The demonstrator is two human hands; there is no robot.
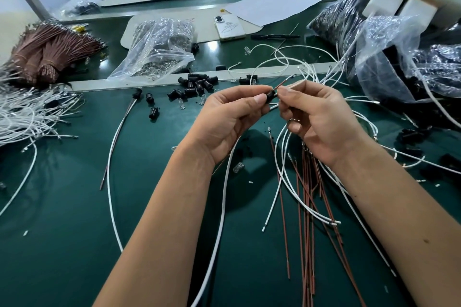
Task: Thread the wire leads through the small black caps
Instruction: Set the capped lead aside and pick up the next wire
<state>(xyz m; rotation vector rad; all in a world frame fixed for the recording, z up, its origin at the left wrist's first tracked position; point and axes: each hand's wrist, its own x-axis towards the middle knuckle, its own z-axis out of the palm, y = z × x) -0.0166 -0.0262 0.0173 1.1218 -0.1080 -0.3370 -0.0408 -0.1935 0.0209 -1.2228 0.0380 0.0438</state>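
Green matting covers the worktop (62,207), which fills most of the frame. Nearest, at lower right, loose brown leads (308,219) lie in a fan too tangled to count, crossed by several white leads (282,182). Two forearms rise from the bottom edge to mid-frame. The left hand (224,117) pinches one small black cap (270,96) between thumb and fingers; the right hand (316,117) pinches a thin brown wire (283,83) at the cap's far end, and the wire's tip juts up and right. The two hands nearly touch at the cap. Left of centre, one cap already sits on a lead (117,137), and two spare caps lie beside it. Beyond the hands, a heap of black caps (197,83), a dozen or more, sits on the worktop. At far left lie a white wire bundle (27,114) and three tied brown bundles (50,50). Farther back are one clear bag (159,50), one phone (229,27), one pen (274,36) and, at right, black-filled bags (349,17).
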